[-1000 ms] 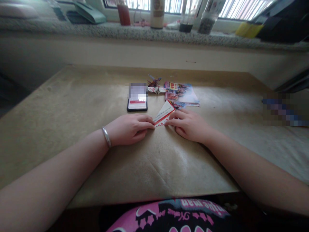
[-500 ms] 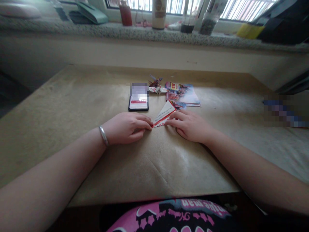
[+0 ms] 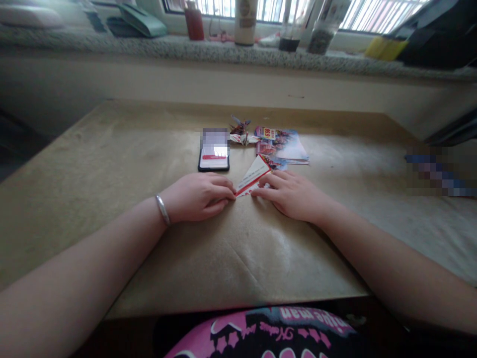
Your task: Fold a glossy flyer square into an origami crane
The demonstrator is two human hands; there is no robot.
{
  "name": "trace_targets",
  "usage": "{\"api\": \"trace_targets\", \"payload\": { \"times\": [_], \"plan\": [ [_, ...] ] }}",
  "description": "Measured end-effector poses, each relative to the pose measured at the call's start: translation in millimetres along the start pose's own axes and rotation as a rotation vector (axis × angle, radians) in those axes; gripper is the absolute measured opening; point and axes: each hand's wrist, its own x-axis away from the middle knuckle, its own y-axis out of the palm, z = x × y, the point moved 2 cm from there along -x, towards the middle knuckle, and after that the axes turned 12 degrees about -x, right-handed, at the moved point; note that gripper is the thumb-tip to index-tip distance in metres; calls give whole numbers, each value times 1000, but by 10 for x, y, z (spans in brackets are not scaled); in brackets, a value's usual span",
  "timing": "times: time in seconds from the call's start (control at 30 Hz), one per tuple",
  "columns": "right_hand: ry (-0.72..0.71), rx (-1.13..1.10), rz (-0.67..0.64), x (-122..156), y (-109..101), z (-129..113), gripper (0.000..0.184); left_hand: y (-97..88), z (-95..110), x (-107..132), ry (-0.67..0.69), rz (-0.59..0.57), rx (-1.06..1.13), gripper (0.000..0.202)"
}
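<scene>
A folded sheet of printed paper (image 3: 250,180), white with red stripes and colourful print at one corner, lies on the table between my hands. My left hand (image 3: 203,196), with a silver bangle at the wrist, pinches the paper's left corner. From the right, my right hand (image 3: 288,194) rests on the paper with its fingers apart, the index fingertip on the near edge. Its palm side is hidden. Beyond the paper sit a phone (image 3: 213,156) with a lit, partly blurred screen and a small folded paper figure (image 3: 242,133).
A stack of printed leaflets (image 3: 288,145) lies behind my right hand. Farther right is a blurred blue item (image 3: 439,171). Bottles and jars (image 3: 245,22) line the stone windowsill (image 3: 223,53) behind the table (image 3: 167,268).
The right index fingertip has slid slightly left along the paper's near edge. My left hand stays at its corner, the wrist shifting a little. The paper stays in place.
</scene>
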Motion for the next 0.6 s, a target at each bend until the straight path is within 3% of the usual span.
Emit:
{"api": "trace_targets", "payload": {
  "times": [0.6],
  "plan": [
    [97, -66, 7, 219, -126, 234, 35, 57, -62, 46, -32, 15, 134, 25]
  ]
}}
